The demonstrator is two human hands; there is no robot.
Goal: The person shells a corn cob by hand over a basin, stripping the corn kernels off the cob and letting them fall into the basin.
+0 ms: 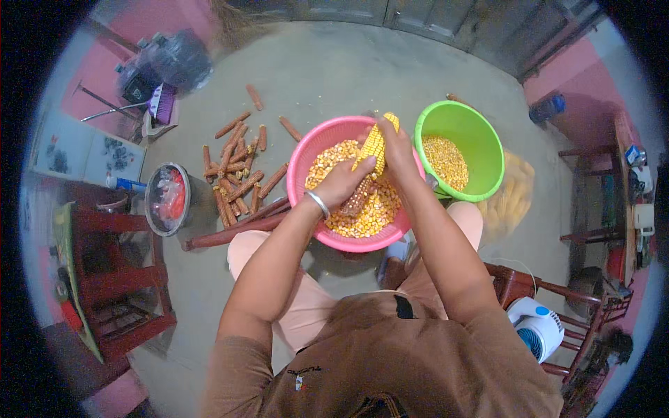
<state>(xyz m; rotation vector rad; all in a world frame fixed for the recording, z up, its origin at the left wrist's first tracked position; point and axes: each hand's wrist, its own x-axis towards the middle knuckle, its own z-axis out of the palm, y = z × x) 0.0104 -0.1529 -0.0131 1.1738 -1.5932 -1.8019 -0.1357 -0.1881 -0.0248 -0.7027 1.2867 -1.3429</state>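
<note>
Both my hands are over a pink plastic basin (296, 157) that holds loose yellow corn kernels (366, 219). Between them is an ear of corn (373, 149), tilted, its upper part still covered in kernels. My left hand (339, 180), with a metal bangle at the wrist, has its thumb pressed on the ear's lower part. My right hand (398, 146) wraps the upper right side. Just below the left thumb shows a mostly bare, reddish cob (358, 201); whether it joins the ear is hidden by the fingers.
Right of the basin, a green bucket (486, 151) contains more kernels, with a clear bag of corn ears (509, 196) beside it. Several stripped cobs (235, 167) lie on the floor at left, near a bucket of plastic bags (168, 198). A white fan (541, 329) rests on a wooden chair (515, 285).
</note>
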